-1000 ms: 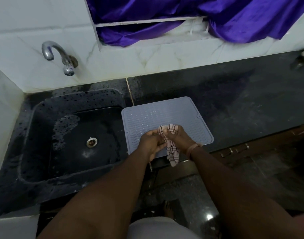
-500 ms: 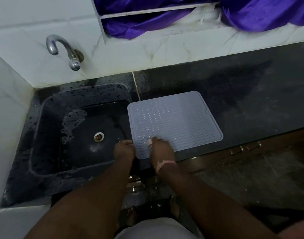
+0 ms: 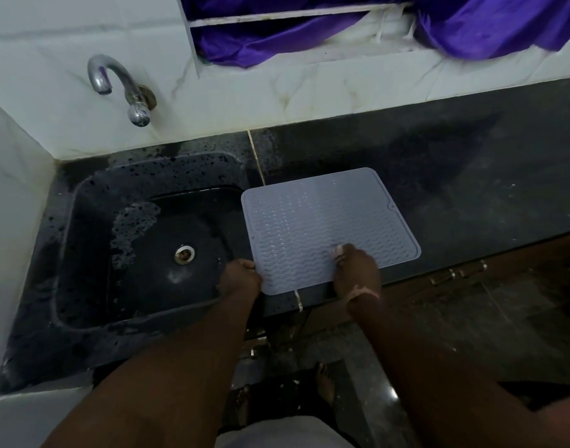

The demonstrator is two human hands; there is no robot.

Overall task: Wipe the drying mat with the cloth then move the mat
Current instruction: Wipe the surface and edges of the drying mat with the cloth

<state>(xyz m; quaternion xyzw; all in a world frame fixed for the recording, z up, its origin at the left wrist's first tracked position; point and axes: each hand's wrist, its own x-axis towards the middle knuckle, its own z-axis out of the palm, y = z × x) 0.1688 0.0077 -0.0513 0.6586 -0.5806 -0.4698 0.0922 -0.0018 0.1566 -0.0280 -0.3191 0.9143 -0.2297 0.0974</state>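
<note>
The drying mat (image 3: 325, 227) lies flat on the counter (image 3: 471, 195) just beside the sink (image 3: 141, 240). The left hand (image 3: 240, 279) pinches its near-left corner — likely anchoring it against sliding — while the right hand (image 3: 354, 268) is closed around the bunched cloth (image 3: 338, 249), pressing it onto the mat's near edge.

Matt grey ribbed rubbery drying mat (image 3: 322, 227), glossy speckled black stone counter (image 3: 471, 189), shiny metal tap (image 3: 115, 82), satiny purple fabric (image 3: 487, 24)

No legible text anywhere.
</note>
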